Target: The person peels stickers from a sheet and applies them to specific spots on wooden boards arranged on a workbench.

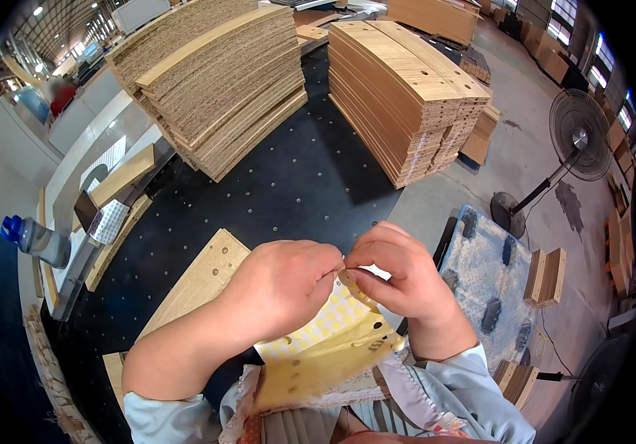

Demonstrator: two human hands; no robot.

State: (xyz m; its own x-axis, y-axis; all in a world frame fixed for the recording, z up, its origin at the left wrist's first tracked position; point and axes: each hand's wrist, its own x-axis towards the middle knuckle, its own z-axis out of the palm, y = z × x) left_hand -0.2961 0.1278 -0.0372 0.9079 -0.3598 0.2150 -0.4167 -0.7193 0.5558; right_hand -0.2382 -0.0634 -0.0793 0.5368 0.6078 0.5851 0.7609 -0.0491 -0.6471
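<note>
Paper sheet, white with round yellow dots (329, 318), hangs before the torso in the head view; left hand (281, 277) clamped on its upper edge. Right hand (399, 270): thumb and finger pinched together alongside, whether on paper or small tan disc (345, 277) too fine to tell. Best: pinches close, paper taut, slow low pull.

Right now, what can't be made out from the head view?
Head view:
- What the left fingers pinch: hidden by the curled fingers themselves.
- Part of the yellow-dotted sheet: covered by the left hand.
- Part of the pale wooden board: covered by the left forearm.
- Marks on the white paper: too small.
- Dark object at lower right: cut off by the fisheye rim.
</note>
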